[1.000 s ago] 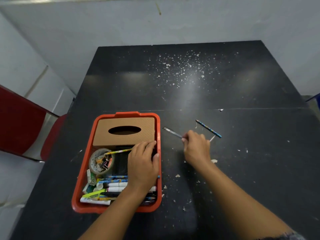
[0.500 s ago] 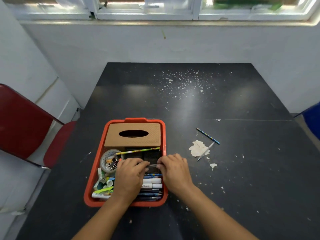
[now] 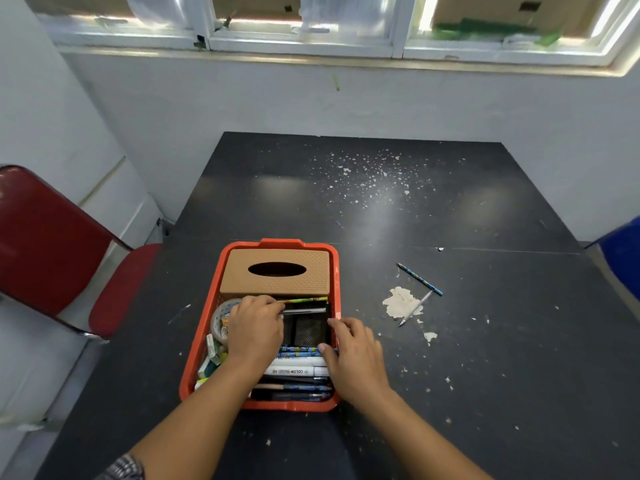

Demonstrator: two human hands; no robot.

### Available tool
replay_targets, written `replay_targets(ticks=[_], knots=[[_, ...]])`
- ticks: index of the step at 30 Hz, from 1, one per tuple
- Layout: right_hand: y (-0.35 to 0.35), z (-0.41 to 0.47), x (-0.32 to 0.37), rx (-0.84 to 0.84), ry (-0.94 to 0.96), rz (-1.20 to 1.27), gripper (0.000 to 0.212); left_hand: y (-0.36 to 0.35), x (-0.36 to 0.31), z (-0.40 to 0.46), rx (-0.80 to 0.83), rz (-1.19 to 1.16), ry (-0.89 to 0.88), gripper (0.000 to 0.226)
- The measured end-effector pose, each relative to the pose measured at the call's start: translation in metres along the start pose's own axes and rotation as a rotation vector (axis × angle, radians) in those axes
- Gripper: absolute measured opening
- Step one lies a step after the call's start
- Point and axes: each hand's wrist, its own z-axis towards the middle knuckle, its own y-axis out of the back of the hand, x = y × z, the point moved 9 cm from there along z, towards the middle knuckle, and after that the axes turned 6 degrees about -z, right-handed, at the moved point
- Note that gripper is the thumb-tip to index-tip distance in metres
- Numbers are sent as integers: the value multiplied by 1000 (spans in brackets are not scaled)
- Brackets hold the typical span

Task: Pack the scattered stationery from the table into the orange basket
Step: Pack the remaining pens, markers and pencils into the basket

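The orange basket [image 3: 336, 271] stands at the near middle of the black table [image 3: 485, 375]. It holds a brown tissue box [image 3: 275, 271], a tape roll [image 3: 221, 311], a yellow-green pencil [image 3: 306, 300], white markers [image 3: 298, 371] and several pens. My left hand [image 3: 254, 330] is inside the basket, its fingertips pinching the left end of a grey pen [image 3: 306, 310] that lies crosswise below the tissue box. My right hand [image 3: 353, 356] rests on the basket's right rim with fingers apart. On the table to the right lie a blue patterned pencil [image 3: 419, 279] and a silver pen [image 3: 415, 308].
A patch of peeled paint [image 3: 400, 301] lies beside the silver pen, and white flakes dot the table top. A red chair [image 3: 52, 251] stands to the left and a blue chair edge [image 3: 623, 251] at the right. The wall and window are behind the table.
My right hand carried the grey pen from the table into the basket and let go; my left hand now holds its end. The view has tilted upward.
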Motion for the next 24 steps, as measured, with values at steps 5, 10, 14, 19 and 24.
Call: replay_targets(ticks=[5,10,14,19,24], knots=[[0,-2,-5,8,-17,-8,53,-1,3,9,-15,25,-8,17],[0,-4,-8,5,-23,3,52,1,4,10,-50,-13,-35,13],[-1,-2,-8,4,-24,13,53,1,2,8,-57,-17,-53,11],[-1,0,-12,-19,-39,34,55,1,-14,0,-82,-67,-70,20],[12,3,-40,-127,-180,127,53,-11,-48,-13,-45,-183,-109,24]])
